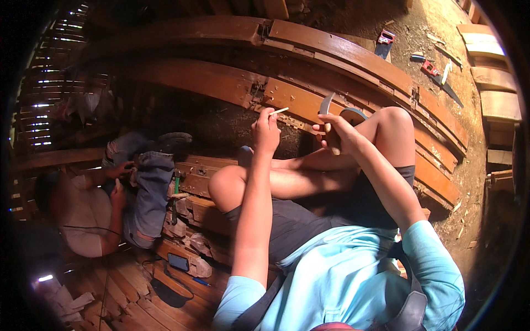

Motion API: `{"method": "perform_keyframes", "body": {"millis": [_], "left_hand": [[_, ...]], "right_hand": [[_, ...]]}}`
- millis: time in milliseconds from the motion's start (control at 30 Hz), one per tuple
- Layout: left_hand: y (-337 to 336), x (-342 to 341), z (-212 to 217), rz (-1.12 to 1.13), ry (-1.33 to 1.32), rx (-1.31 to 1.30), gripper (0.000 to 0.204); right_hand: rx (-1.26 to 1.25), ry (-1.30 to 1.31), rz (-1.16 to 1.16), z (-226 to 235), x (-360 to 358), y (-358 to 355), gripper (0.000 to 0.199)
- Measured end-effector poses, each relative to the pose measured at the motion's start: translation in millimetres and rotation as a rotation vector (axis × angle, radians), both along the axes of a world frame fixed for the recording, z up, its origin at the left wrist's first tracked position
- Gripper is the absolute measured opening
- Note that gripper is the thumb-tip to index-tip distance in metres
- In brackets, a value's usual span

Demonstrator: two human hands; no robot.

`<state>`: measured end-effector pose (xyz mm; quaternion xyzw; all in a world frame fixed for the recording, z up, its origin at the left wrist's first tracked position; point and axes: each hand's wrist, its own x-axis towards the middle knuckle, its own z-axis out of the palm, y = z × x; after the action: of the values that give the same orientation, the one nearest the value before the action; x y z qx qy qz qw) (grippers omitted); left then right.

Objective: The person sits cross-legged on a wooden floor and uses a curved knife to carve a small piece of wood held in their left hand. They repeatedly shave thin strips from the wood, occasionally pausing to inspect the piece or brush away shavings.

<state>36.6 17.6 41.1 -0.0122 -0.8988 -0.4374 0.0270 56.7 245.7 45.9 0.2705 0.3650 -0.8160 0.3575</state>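
Note:
My left hand (266, 135) is raised above my crossed legs, its fingers pinched on a thin pale wooden stick (280, 110) that points to the right. To the right of it, my right hand (343, 131) grips a knife (327, 103) with a short curved blade and a wooden handle. The blade points up and away from me, apart from the stick. Behind the right hand, partly hidden by my leg, is a dark rounded object (353, 115) whose kind I cannot make out.
Long varnished wooden beams (337, 63) with notched joints run across in front of me. Saws with red handles (385, 36) (429, 68) lie at the far right. Another person (91, 215) sits at the left. A phone (178, 261) and a blue pen (201, 282) lie on the planks nearby.

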Motion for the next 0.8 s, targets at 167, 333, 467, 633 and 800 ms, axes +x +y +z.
{"method": "perform_keyframes", "body": {"millis": [167, 333, 467, 633, 800], "left_hand": [[-22.9, -5.0, -47.9, 0.062, -0.076, -0.144, 0.023], [7.8, -4.7, -41.8, 0.064, -0.056, -0.020, 0.024], [5.7, -3.2, -43.6, 0.079, -0.074, -0.051, 0.024], [14.8, -1.6, -50.9, 0.132, -0.138, -0.119, 0.022], [20.8, -3.1, -47.3, 0.179, -0.082, -0.155, 0.019]], "right_hand": [[-0.249, 0.135, -0.145, 38.6, -9.2, 0.6, 0.044], [0.461, 0.185, 0.192, -3.8, -20.1, -2.2, 0.068], [0.466, 0.309, 0.224, -0.3, -21.4, -15.2, 0.072], [0.462, 0.694, 0.294, 20.3, -16.2, -36.1, 0.060], [1.209, 0.938, 0.477, -50.5, -12.0, -38.0, 0.027]]}}
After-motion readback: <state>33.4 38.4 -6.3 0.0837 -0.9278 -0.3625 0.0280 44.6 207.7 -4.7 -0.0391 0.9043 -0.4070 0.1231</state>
